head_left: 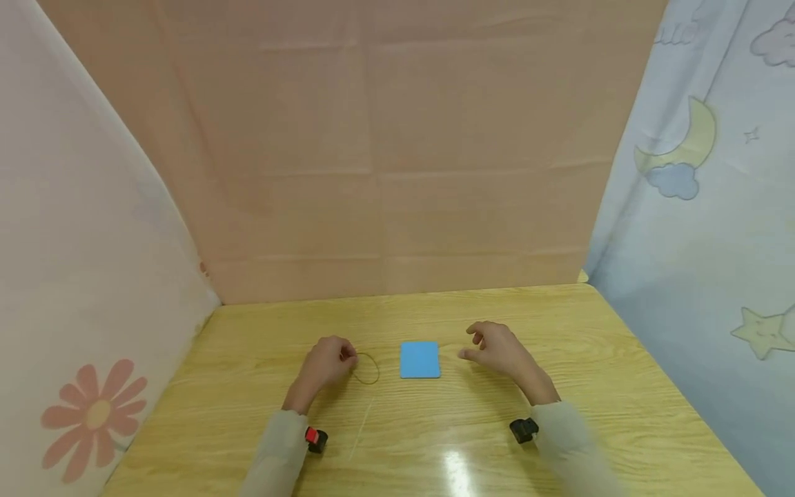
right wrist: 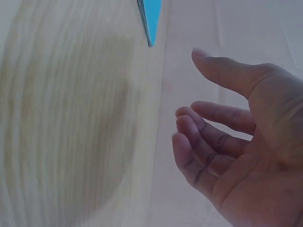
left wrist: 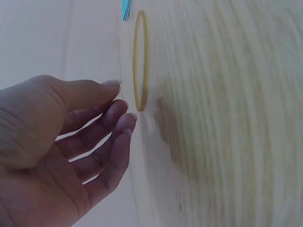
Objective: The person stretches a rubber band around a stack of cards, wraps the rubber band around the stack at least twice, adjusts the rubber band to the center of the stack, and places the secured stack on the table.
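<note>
A thin yellowish rubber band (head_left: 378, 371) lies in a loop on the wooden table. My left hand (head_left: 328, 362) is just left of it, fingers loosely bent. In the left wrist view the fingertips come right up to the near end of the band (left wrist: 145, 61), with a gap between thumb and fingers. Right of the band lies a flat blue square stack (head_left: 419, 359), its layered edge showing in the right wrist view. My right hand (head_left: 499, 351) hovers to the right of the stack, thumb and fingers apart and holding nothing.
The wooden tabletop (head_left: 397, 428) ends at a hanging beige cloth (head_left: 385, 172) behind. A flower-printed cloth (head_left: 93, 276) hangs on the left and a moon-and-star-printed cloth (head_left: 702, 241) on the right. Each wrist wears a small black device (head_left: 524, 430).
</note>
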Demonstrator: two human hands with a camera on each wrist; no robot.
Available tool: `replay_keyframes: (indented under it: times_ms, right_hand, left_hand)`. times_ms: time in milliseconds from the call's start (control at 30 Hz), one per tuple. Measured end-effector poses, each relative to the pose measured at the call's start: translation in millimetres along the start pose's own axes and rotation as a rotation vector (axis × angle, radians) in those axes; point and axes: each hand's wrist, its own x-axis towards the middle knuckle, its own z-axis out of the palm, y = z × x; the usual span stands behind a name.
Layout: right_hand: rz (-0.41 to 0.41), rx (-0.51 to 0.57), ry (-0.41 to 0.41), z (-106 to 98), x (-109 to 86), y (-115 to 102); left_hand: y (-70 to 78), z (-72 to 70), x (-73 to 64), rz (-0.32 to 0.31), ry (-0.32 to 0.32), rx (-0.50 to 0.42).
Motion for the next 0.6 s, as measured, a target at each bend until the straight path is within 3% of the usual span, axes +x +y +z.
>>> replay_keyframes:
  times_ms: [367,600]
  right_hand:
    - [-0.017,-0.001,-0.034,25.6,1.3,-16.4]
    - [-0.055,0.009,-0.066,31.1,4.7,-23.3]
  left_hand:
    - [-3.0,2.3,3.8,0.002,-0.032,-0.003]
    - [-2.8,5.3,10.1,0.043,-0.04,0.011]
